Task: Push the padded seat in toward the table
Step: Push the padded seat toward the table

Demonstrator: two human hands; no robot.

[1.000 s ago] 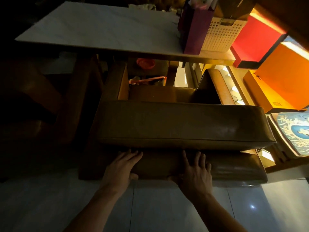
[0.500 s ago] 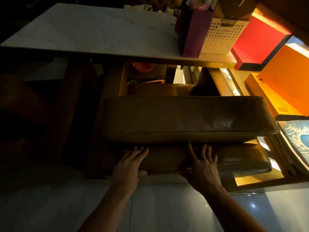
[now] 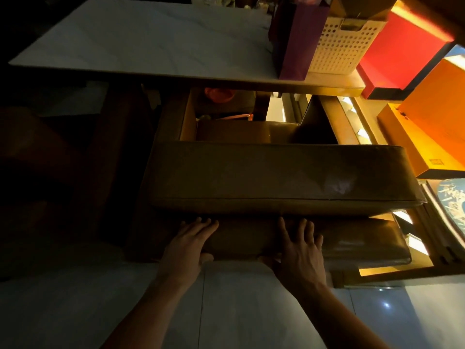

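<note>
I have both palms flat against the near edge of the padded seat (image 3: 276,177), on its lower brown cushion: left hand (image 3: 187,244) toward its left end, right hand (image 3: 299,250) nearer the middle, fingers spread, gripping nothing. The seat sits on the floor just short of the marble-topped table (image 3: 141,44), partly under its near edge. I judge it heavy, with soft, slick upholstery that gives under pressure. I would push low and evenly, or it may slew.
</note>
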